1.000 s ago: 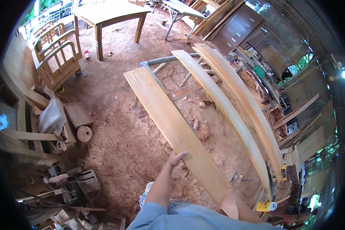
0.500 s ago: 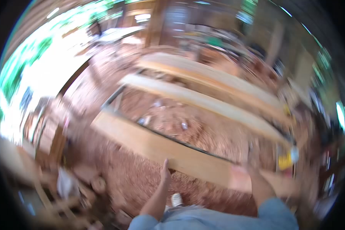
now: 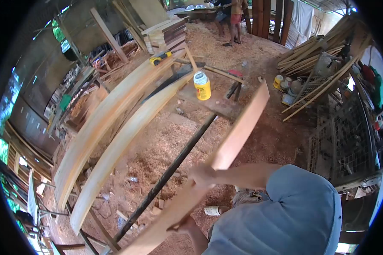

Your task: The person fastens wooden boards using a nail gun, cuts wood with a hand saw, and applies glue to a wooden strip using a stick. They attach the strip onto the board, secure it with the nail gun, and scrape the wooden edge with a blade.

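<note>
Now the view has swung round and the held board [image 3: 238,131] points up and away to the right of the grip; a second ago its far end lay by the frame's corner. Its upper end stands free of the frame, so its weight is, I judge, largely on the hands. The left hand [image 3: 185,225] is closed on the near edge, low down; the right hand [image 3: 202,175] clasps it further along. Whether the lower end touches anything I cannot tell.

Counting outward from the grip: one held board, and one pale shoe [image 3: 215,210] showing just beside and below the right hand. Left of the grip runs one dark bar [image 3: 170,171]; past that are two long pale boards, the nearer [image 3: 125,140] and the farther [image 3: 93,123], side by side. Beyond the right hand stands one yellow bottle [image 3: 203,89], near the nearer pale board's end. Further off, one yellow-and-black tool [image 3: 159,58] rests on the farther pale board. Well beyond are two people, one in red shorts [image 3: 236,18], the other in dark clothing [image 3: 221,16].
</note>
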`<state>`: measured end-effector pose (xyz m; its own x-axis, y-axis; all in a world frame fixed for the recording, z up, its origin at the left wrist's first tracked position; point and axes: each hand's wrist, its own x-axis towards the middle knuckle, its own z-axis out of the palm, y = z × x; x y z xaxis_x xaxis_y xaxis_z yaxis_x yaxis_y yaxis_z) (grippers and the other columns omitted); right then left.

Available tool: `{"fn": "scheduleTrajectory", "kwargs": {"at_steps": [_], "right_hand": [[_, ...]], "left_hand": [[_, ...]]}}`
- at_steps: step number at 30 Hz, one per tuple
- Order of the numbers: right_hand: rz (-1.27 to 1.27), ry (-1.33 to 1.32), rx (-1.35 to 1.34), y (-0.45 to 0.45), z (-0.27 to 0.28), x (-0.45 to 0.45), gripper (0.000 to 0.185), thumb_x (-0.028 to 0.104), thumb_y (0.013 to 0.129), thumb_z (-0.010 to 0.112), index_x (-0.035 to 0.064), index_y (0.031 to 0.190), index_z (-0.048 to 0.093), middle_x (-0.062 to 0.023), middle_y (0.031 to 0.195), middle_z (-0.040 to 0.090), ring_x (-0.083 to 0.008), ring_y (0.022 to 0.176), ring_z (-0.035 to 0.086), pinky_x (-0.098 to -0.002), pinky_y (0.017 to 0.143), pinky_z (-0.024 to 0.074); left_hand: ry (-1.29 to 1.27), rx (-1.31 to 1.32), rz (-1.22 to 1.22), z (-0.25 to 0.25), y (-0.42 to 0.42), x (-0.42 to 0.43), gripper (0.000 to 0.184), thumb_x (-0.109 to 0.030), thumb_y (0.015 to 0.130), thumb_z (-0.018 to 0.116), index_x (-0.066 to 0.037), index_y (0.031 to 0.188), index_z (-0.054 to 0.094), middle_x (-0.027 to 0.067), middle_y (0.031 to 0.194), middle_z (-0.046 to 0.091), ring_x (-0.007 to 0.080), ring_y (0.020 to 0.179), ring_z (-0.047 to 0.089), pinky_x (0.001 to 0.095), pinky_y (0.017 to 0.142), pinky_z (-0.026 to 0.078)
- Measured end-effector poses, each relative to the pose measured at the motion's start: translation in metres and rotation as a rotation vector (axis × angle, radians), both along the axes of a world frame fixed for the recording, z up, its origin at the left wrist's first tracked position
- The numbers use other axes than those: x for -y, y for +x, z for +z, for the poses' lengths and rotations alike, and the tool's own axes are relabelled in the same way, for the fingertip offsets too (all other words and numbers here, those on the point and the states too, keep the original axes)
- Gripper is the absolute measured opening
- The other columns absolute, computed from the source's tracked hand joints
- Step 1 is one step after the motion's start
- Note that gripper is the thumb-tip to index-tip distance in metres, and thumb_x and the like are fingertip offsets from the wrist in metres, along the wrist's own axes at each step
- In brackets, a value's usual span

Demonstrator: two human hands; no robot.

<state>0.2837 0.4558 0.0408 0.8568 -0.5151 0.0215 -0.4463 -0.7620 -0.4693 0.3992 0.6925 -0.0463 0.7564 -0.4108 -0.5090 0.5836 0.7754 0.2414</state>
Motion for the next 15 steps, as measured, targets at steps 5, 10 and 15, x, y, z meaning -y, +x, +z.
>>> {"fn": "scheduleTrajectory", "kwargs": {"at_steps": [5, 10, 15], "right_hand": [[0.112, 0.003, 0.303, -0.052, 0.042, -0.038, 0.045, 0.05, 0.068, 0.083, 0.0088, 0.068, 0.064, -0.0094, 0.07, 0.061, -0.0307, 0.068, 0.063, -0.0441, 0.06, 0.0495], [-0.023, 0.049, 0.475, -0.038, 0.07, -0.015, 0.051, 0.053, 0.068, 0.083, 0.0072, 0.066, 0.061, -0.0103, 0.072, 0.06, -0.0314, 0.067, 0.061, -0.0438, 0.06, 0.0471], [-0.099, 0.271, 0.511, -0.034, 0.125, 0.01, 0.046, 0.047, 0.068, 0.085, 0.0069, 0.063, 0.063, -0.0111, 0.064, 0.06, -0.0296, 0.062, 0.06, -0.0432, 0.058, 0.0449]], "left_hand": [[0.039, 0.178, 0.065, 0.019, 0.001, -0.025, 0.109, -0.088, 0.072, 0.057, -0.01, 0.147, 0.046, 0.0184, 0.145, 0.05, 0.0389, 0.136, 0.046, 0.0606, 0.118, 0.03], [0.077, 0.583, -0.04, 0.123, 0.015, -0.004, 0.095, -0.075, 0.087, 0.054, -0.005, 0.149, 0.037, 0.0202, 0.149, 0.043, 0.0365, 0.138, 0.042, 0.0545, 0.118, 0.032], [-0.112, 0.652, -0.036, 0.18, 0.035, 0.018, 0.072, -0.064, 0.098, 0.045, -0.008, 0.143, 0.048, 0.016, 0.142, 0.052, 0.0318, 0.137, 0.044, 0.0558, 0.116, 0.03]]}}
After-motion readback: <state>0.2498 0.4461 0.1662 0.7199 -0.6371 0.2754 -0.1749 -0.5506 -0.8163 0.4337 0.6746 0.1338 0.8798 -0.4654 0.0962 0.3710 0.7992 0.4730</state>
